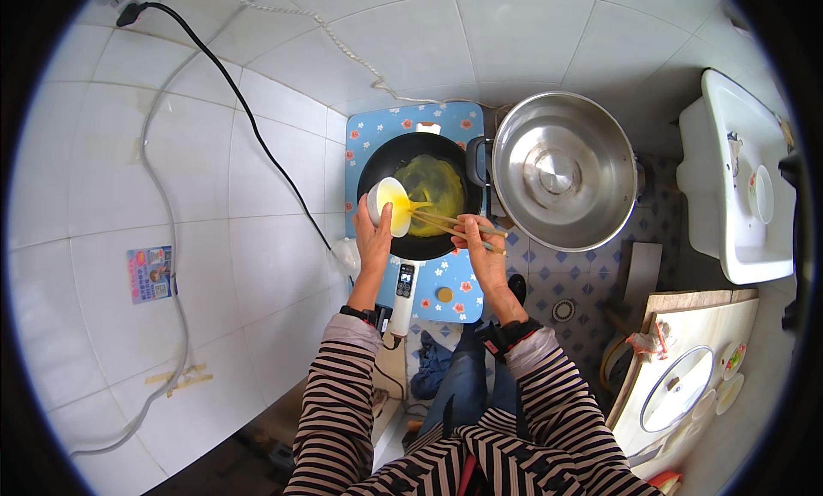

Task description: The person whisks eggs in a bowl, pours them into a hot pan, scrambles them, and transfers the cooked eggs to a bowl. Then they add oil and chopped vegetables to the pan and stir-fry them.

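My left hand (375, 235) grips a small white bowl (380, 203), tilted to the right over a black wok (373, 161). Yellow beaten egg runs from its rim. Liquid egg (443, 181) spreads across the wok's bottom. Between the fingers of my right hand (479, 248) is a pair of wooden chopsticks (443, 221), their tips by the bowl's lip in the stream. Under the wok is an electric cooker with a white control handle (405, 296), on a blue flowered mat (376, 121).
A large steel pan (604, 174) is right of the wok. A white sink (704, 187) holds a bowl (760, 194). Lower right, a board (681, 322) bears a glass lid (675, 387) and small dishes. A black power cable (257, 126) runs along the tiled wall to the left.
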A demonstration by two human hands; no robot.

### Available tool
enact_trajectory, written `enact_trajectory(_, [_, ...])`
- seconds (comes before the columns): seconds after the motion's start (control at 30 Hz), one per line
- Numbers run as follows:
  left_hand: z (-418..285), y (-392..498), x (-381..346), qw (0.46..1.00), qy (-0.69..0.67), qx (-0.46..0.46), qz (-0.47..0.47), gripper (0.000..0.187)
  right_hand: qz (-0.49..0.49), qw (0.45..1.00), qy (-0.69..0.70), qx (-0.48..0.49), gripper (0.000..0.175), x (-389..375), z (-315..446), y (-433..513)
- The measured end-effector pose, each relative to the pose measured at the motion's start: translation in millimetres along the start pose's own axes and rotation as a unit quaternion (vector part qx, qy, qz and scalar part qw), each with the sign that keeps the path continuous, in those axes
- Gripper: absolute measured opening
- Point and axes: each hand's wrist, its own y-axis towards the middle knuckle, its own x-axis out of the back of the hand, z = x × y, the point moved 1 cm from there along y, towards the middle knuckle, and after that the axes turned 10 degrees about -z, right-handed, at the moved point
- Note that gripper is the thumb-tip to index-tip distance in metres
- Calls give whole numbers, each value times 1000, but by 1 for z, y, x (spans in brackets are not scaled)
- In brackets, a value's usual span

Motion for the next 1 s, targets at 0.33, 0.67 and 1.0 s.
enact_trajectory(0.33, [-42,-22,23,962,155,-220,-37,72,-1,999,-42,21,33,19,35,-15])
enact_trajectory(0.67, [-58,-31,39,928,207,-303,-59,76,-5,998,-56,32,33,24,38,-17])
enact_trajectory(1.0, [-62,-31,43,926,210,-307,-59,77,-3,978,-185,97,25,32,12,-10])
